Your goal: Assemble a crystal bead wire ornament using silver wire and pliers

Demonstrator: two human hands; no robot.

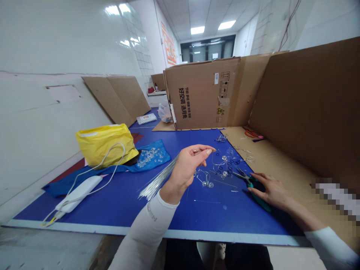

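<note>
My left hand [187, 163] is raised over the blue table, its thumb and forefinger pinched together. A thin curved wire [213, 162] hangs just below those fingertips and seems to be held there. Clear round beads [224, 158] are beside this wire. Low at the table's right side, my right hand [271, 189] has its fingers and thumb around green-handled pliers [260, 199], whose jaws point left toward the wire pieces. Close to the jaws are small dark rings [230, 168]. More beads on bent wire [208, 184] rest below my left hand.
A bundle of straight wires [157, 182] lies left of my left forearm. Clear beads sit on blue cloth [161, 150] near a yellow bag [105, 144]. A white power strip [80, 193] with its cord lies front left. Cardboard [202, 97] walls the back; red-handled scissors [251, 134] lie at right.
</note>
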